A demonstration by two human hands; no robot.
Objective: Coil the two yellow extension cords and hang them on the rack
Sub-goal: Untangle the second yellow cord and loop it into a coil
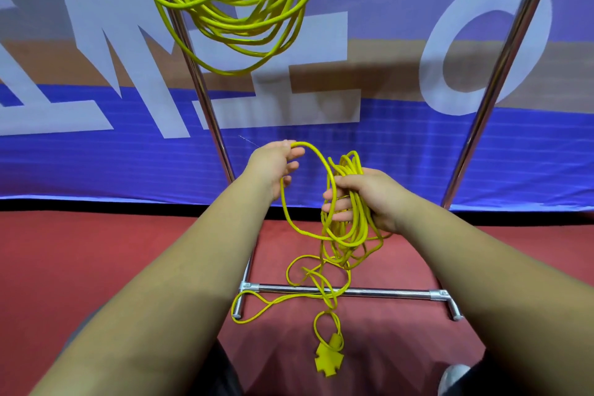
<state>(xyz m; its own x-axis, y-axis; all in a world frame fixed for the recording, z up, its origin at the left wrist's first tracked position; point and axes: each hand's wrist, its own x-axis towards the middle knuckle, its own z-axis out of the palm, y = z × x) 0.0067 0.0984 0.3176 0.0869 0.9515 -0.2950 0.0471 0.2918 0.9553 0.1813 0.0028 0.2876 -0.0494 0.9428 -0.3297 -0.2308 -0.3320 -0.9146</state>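
Observation:
One coiled yellow extension cord [239, 14] hangs from above at the top of the view, by the rack's left pole [205, 96]. My right hand [369, 199] grips a bundle of loops of the second yellow cord [350, 212]. A single strand arcs from that bundle to my left hand [276, 164], which pinches it at the fingertips. The rest of this cord hangs down in loose loops over the rack's base bar [347, 292]. Its yellow multi-outlet end [328, 360] lies on the red floor.
The chrome rack has two slanted poles, the right pole [501, 74] among them, and short feet [454, 310] on the red floor. A blue banner with large white letters [112, 90] stands right behind it. A shoe tip [453, 378] shows at the lower right.

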